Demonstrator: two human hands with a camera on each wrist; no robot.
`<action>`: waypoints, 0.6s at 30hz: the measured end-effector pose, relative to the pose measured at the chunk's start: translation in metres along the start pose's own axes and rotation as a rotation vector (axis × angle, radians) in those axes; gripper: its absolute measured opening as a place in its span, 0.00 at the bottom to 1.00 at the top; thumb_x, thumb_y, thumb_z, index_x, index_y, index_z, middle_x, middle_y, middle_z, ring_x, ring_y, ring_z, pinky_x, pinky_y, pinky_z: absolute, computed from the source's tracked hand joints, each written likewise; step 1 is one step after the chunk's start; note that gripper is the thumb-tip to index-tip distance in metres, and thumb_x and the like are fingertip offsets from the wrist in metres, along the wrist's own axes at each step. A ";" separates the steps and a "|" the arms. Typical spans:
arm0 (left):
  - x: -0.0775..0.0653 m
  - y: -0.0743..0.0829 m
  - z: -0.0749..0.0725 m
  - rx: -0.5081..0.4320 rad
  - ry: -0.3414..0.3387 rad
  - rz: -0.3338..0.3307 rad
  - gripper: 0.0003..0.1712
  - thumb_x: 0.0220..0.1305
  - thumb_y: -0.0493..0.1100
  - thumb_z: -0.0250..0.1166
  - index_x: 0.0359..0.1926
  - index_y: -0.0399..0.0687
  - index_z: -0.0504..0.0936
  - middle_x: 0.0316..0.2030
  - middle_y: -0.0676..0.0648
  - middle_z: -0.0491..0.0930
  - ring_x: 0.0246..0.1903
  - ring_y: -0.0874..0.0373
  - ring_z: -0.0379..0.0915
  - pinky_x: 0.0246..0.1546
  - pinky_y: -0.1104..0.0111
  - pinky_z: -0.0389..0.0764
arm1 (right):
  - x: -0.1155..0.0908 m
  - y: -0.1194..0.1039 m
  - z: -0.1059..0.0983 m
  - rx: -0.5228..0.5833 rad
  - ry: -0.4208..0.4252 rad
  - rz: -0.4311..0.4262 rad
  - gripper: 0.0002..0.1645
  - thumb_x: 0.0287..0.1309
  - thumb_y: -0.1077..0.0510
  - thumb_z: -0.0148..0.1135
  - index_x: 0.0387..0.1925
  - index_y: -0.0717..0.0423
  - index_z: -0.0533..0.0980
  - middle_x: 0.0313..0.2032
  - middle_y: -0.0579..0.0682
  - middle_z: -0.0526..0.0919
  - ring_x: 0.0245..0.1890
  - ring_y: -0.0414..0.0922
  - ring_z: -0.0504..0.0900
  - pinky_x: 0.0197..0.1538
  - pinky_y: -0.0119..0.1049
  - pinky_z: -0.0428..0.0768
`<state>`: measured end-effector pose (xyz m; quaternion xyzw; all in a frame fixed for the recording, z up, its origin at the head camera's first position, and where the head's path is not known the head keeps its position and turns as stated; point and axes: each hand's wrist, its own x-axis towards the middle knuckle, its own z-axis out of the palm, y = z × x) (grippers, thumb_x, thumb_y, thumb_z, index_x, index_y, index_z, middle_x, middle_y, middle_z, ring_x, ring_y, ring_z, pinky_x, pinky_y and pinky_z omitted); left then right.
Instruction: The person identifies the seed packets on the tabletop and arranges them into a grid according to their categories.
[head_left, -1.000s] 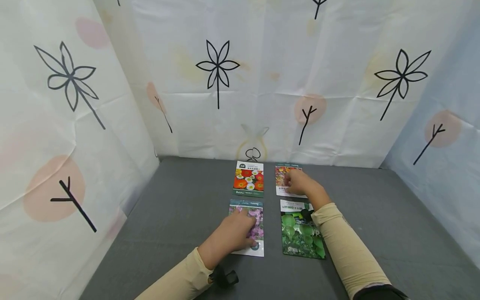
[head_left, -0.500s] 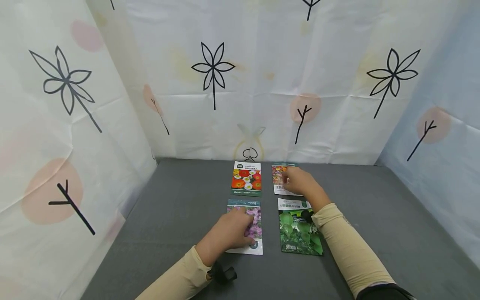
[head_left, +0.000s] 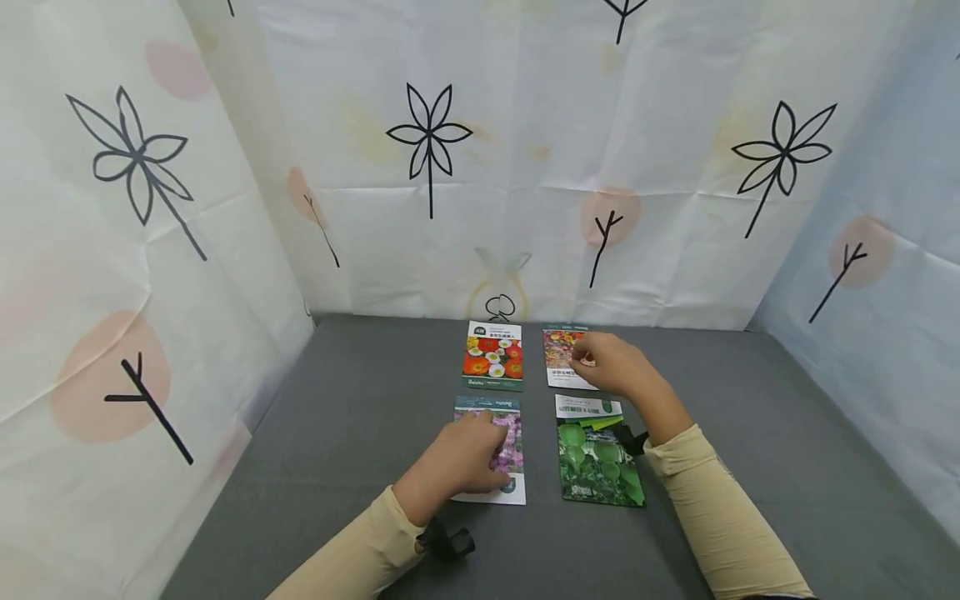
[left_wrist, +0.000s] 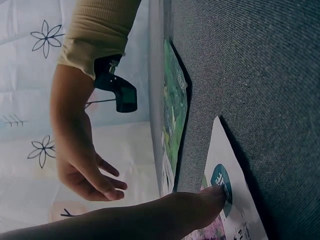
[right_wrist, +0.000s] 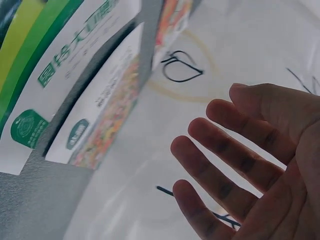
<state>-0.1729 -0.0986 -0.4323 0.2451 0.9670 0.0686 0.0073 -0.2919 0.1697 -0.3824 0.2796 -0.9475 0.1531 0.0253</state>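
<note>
My left hand (head_left: 459,457) rests on a seed packet with purple flowers (head_left: 514,442) at the near left. In the left wrist view its thumb (left_wrist: 207,202) lies on the round teal mark on the packet's white band. My right hand (head_left: 617,367) hovers over a packet of small orange and pink flowers (head_left: 557,348) at the far right, its fingers (right_wrist: 220,165) loosely bent and apart, nothing in them. Beneath the right wrist lies a packet with green leaves (head_left: 596,467). A packet of red and white poppies (head_left: 492,358) lies at the far left.
The packets lie in two rows of two on a grey cloth surface (head_left: 360,417). White fabric walls (head_left: 345,133) printed with flowers and twigs enclose its back and both sides. A black wrist camera (head_left: 450,546) sits under the left wrist.
My right hand has risen off the orange flower packet and drawn slightly right, uncovering more of it. The left hand stays on the purple packet; the head view shifted slightly.
</note>
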 end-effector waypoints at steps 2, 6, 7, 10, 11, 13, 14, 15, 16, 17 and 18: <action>0.003 0.000 0.001 0.003 0.001 0.006 0.23 0.54 0.61 0.81 0.42 0.52 0.88 0.39 0.49 0.83 0.35 0.57 0.75 0.31 0.63 0.78 | -0.008 -0.002 -0.002 0.005 0.023 -0.004 0.09 0.73 0.57 0.64 0.41 0.56 0.86 0.43 0.54 0.88 0.48 0.57 0.86 0.51 0.58 0.83; 0.008 -0.003 0.000 -0.024 0.005 0.023 0.24 0.55 0.60 0.80 0.46 0.51 0.88 0.38 0.50 0.82 0.33 0.59 0.74 0.29 0.62 0.78 | -0.022 -0.005 -0.008 0.007 0.051 0.004 0.07 0.72 0.56 0.65 0.43 0.55 0.86 0.44 0.53 0.88 0.50 0.57 0.86 0.52 0.57 0.83; 0.009 -0.006 -0.001 -0.035 0.012 0.029 0.25 0.56 0.60 0.80 0.47 0.50 0.88 0.39 0.50 0.82 0.33 0.59 0.74 0.28 0.63 0.77 | -0.024 -0.007 -0.009 0.007 0.055 0.000 0.08 0.72 0.57 0.65 0.43 0.56 0.86 0.44 0.53 0.88 0.50 0.57 0.87 0.52 0.57 0.83; 0.010 -0.018 -0.006 -0.090 0.047 0.037 0.25 0.59 0.58 0.78 0.51 0.48 0.88 0.39 0.49 0.81 0.32 0.60 0.74 0.26 0.63 0.76 | -0.029 -0.011 -0.009 0.009 0.068 -0.011 0.08 0.73 0.56 0.65 0.45 0.55 0.86 0.45 0.53 0.89 0.51 0.57 0.87 0.52 0.57 0.84; 0.009 -0.022 -0.008 -0.112 0.070 0.039 0.24 0.60 0.56 0.78 0.50 0.47 0.88 0.38 0.49 0.81 0.32 0.60 0.74 0.26 0.63 0.75 | -0.031 -0.013 -0.008 0.006 0.074 -0.014 0.08 0.73 0.55 0.65 0.45 0.55 0.86 0.46 0.53 0.89 0.52 0.57 0.87 0.52 0.56 0.84; 0.008 -0.031 -0.013 -0.153 0.117 0.034 0.20 0.62 0.54 0.77 0.46 0.45 0.87 0.36 0.49 0.80 0.31 0.59 0.73 0.25 0.64 0.73 | -0.033 -0.017 -0.007 -0.012 0.089 -0.011 0.09 0.74 0.54 0.65 0.45 0.54 0.86 0.48 0.53 0.89 0.55 0.58 0.87 0.51 0.56 0.84; 0.007 -0.036 -0.015 -0.175 0.139 0.024 0.18 0.63 0.53 0.77 0.42 0.44 0.87 0.34 0.50 0.79 0.29 0.59 0.71 0.25 0.64 0.72 | -0.033 -0.019 -0.007 -0.026 0.093 -0.011 0.09 0.74 0.53 0.65 0.46 0.53 0.86 0.49 0.53 0.88 0.55 0.58 0.86 0.50 0.56 0.84; 0.006 -0.041 -0.017 -0.191 0.163 0.013 0.16 0.64 0.52 0.77 0.39 0.45 0.85 0.33 0.50 0.78 0.28 0.59 0.70 0.25 0.64 0.71 | -0.033 -0.021 -0.006 -0.039 0.096 -0.012 0.10 0.75 0.52 0.65 0.47 0.53 0.86 0.50 0.53 0.88 0.56 0.58 0.86 0.50 0.56 0.84; 0.004 -0.045 -0.019 -0.202 0.186 0.000 0.16 0.64 0.52 0.76 0.36 0.45 0.84 0.31 0.51 0.77 0.27 0.60 0.69 0.25 0.65 0.70 | -0.032 -0.023 -0.006 -0.052 0.095 -0.014 0.11 0.75 0.51 0.64 0.47 0.52 0.86 0.51 0.53 0.88 0.57 0.58 0.86 0.50 0.55 0.84; 0.003 -0.050 -0.021 -0.214 0.210 -0.016 0.15 0.64 0.51 0.76 0.35 0.46 0.83 0.30 0.51 0.76 0.26 0.60 0.67 0.25 0.65 0.69 | -0.031 -0.026 -0.006 -0.064 0.094 -0.017 0.12 0.75 0.50 0.64 0.48 0.52 0.86 0.52 0.53 0.87 0.58 0.58 0.85 0.50 0.55 0.84; 0.000 -0.054 -0.022 -0.221 0.232 -0.033 0.15 0.65 0.51 0.76 0.34 0.46 0.82 0.30 0.52 0.76 0.26 0.61 0.66 0.25 0.66 0.68 | -0.030 -0.029 -0.006 -0.075 0.091 -0.021 0.13 0.76 0.49 0.63 0.49 0.52 0.86 0.54 0.53 0.87 0.60 0.58 0.85 0.51 0.55 0.84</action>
